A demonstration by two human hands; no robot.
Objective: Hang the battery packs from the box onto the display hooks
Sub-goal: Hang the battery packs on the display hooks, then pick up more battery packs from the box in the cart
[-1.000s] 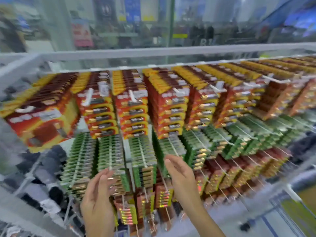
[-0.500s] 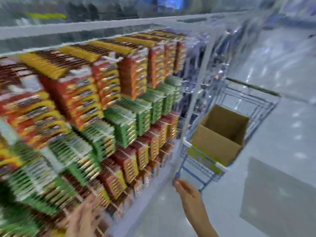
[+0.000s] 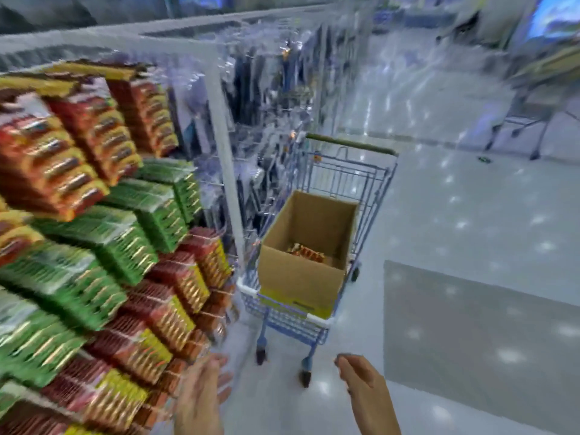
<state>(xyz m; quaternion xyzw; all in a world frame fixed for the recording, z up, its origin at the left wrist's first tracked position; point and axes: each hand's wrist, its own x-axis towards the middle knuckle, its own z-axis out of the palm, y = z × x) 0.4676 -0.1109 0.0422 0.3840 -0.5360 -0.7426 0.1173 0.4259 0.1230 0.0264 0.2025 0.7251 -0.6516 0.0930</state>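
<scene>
Where the view starts on the left, we see the display rack (image 3: 221, 158) packed full: red-orange battery packs (image 3: 62, 158) on the top rows, green packs (image 3: 119, 233) under them, dark red packs (image 3: 175, 284) lower down. All hang in tight stacks and are motion-blurred, so we cannot make out the hooks themselves. Past the rack's white upright hang clear-bagged dark goods (image 3: 266, 89), too smeared to identify. Bottom centre, our left hand (image 3: 204, 394) is low, just beside the lowest dark red packs, fingers spread and fairly straight, holding nothing; whether it touches a pack we cannot tell. Right of the rack stands a blue wire cart (image 3: 373, 189) with a green handle (image 3: 351, 144), close against the rack end. An open cardboard box (image 3: 298, 284) sits in the cart basket, with a few orange-red loose packs (image 3: 306, 254) lying on its bottom; that is where the task stock is. Our right hand (image 3: 361, 381) is in front of the cart, apart from it, fingers loosely curled downward, empty. Further right we get shiny pale floor (image 3: 470, 199) with light spots, and a flat grey patch (image 3: 470, 340) on it. Far top right are the metal legs (image 3: 533, 136) of some other stand, blurred.
</scene>
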